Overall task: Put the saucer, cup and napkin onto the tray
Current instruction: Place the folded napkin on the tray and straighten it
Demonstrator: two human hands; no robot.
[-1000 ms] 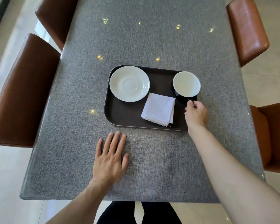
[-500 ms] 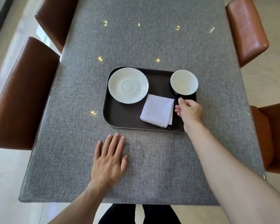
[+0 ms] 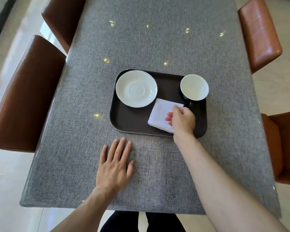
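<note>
Tray: dark, rounded rectangle, flat on the grey tablecloth; taken as the landmark for all entries below.

Saucer: white, lying flat in the tray's far-left corner. Placed.

Cup: white inside, dark outside, upright in the tray's far-right corner, its dark handle turned toward the near edge. Placed.

Napkin: white, folded square, in the tray's near half, between saucer and cup (one corner close by the cup handle). Placed.

Right hand: over the tray's near-right part, fingers loosely curled above the napkin's right side; whether it pinches the cloth or merely hovers I cannot tell, since the hand hides the contact.

Left hand: palm down, fingers spread, grasping nothing, flat on the cloth just near of the tray's front edge.

Status: all three items sit on the tray; judged complete, save perhaps a last straightening of the napkin.
</note>
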